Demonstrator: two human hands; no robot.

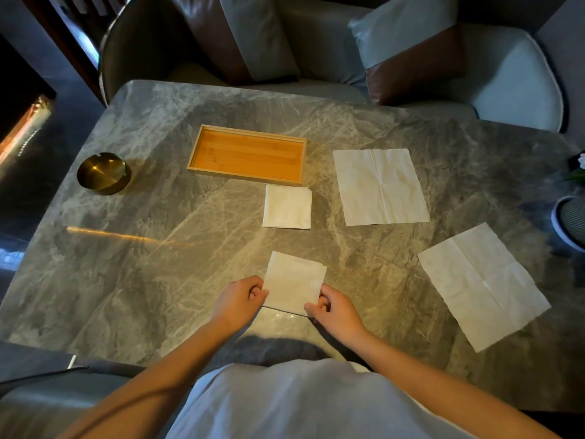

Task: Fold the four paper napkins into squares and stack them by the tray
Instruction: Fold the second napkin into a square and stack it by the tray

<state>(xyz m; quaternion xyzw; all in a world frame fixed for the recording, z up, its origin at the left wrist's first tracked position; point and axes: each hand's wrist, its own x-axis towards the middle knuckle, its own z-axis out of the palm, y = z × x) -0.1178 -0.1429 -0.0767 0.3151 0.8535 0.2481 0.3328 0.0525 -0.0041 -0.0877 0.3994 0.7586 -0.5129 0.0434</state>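
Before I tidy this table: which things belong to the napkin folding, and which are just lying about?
Job: shallow wooden tray; folded white napkin beside it; folded napkin in both hands; two unfolded napkins.
Lying about: round brass ashtray; ribbed plant pot.

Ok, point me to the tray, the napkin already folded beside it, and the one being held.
wooden tray [193, 155]: head view, left rim.
folded napkin [287, 206]: head view, centre of top face.
held napkin [294, 278]: head view, middle, between both hands.
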